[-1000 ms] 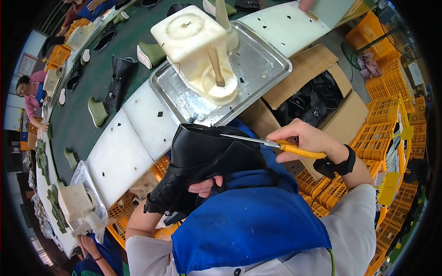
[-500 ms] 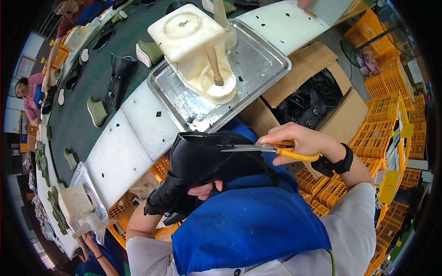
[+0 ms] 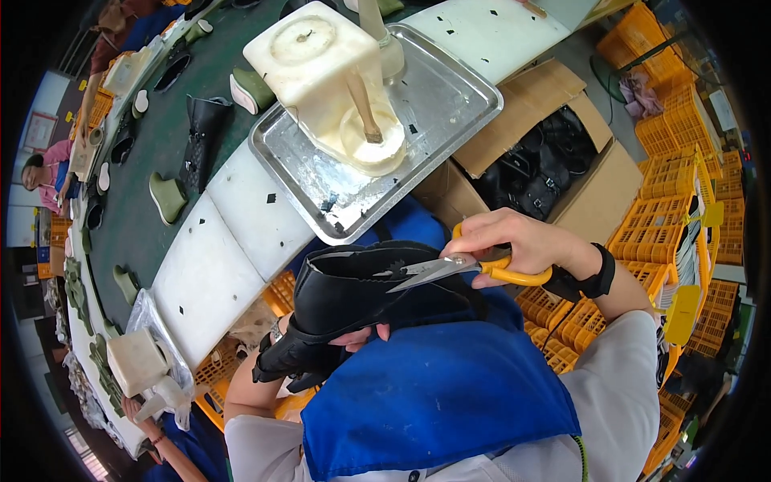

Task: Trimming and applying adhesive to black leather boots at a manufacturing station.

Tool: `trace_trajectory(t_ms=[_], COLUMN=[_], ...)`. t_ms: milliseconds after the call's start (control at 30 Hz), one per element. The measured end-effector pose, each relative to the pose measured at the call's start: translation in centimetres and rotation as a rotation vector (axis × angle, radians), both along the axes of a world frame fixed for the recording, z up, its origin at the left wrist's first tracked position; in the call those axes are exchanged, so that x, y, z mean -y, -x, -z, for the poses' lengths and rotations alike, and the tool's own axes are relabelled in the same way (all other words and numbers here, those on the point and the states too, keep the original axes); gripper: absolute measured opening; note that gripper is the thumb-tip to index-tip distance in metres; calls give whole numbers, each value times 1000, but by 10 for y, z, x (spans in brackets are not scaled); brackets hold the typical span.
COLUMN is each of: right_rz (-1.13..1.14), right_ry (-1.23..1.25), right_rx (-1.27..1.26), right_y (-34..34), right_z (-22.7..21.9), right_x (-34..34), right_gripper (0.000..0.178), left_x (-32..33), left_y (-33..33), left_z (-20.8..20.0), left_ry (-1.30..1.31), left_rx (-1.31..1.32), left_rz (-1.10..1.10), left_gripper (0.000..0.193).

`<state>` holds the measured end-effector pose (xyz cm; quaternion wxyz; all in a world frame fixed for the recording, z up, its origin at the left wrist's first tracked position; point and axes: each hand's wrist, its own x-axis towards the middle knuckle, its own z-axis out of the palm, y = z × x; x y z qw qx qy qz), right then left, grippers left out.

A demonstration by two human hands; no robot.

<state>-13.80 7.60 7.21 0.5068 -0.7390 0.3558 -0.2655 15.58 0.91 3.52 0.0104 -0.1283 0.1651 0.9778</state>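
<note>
- There was the black leather boot [image 3: 341, 293], held over the blue apron [image 3: 450, 394], just off the table's [image 3: 205, 269] near edge!
- Left hand [image 3: 355, 338] curled beneath it, fingers grasping the boot from below.
- And the right hand [image 3: 514, 245] gripped orange-handled scissors [image 3: 456, 262], blades spread right at the boot's top edge!
- Up on the table, a metal tray [image 3: 454, 88] jutted past that near edge, carrying a white plastic container [image 3: 313, 60] with a brush [image 3: 364, 108] in its cup.
- Right of the tray, off the edge, a cardboard carton [image 3: 598, 189] held black footwear [image 3: 546, 173].
- Farther in from the edge stood a green boot [image 3: 167, 198].
</note>
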Motion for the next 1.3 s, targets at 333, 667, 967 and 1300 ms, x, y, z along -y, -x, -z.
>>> trace_trajectory(t_ms=[333,667,967,1300], right_rz=[17,955,1215,981], right_ry=[-57,-116,224,59], right_rx=[8,275,-962,-1075], right_y=[5,74,217,222], right_z=[1,25,97,127], right_x=[-7,17,148,221], right_gripper=[45,40,42,56], left_x=[0,1,12,14], left_y=[6,-5,-52,-106], left_z=[6,-14,-27,-24], left_ry=[-23,91,233,584], left_rx=[-92,221,188,531], left_rz=[6,-47,-416,-1069], left_gripper=[61,58,60,36])
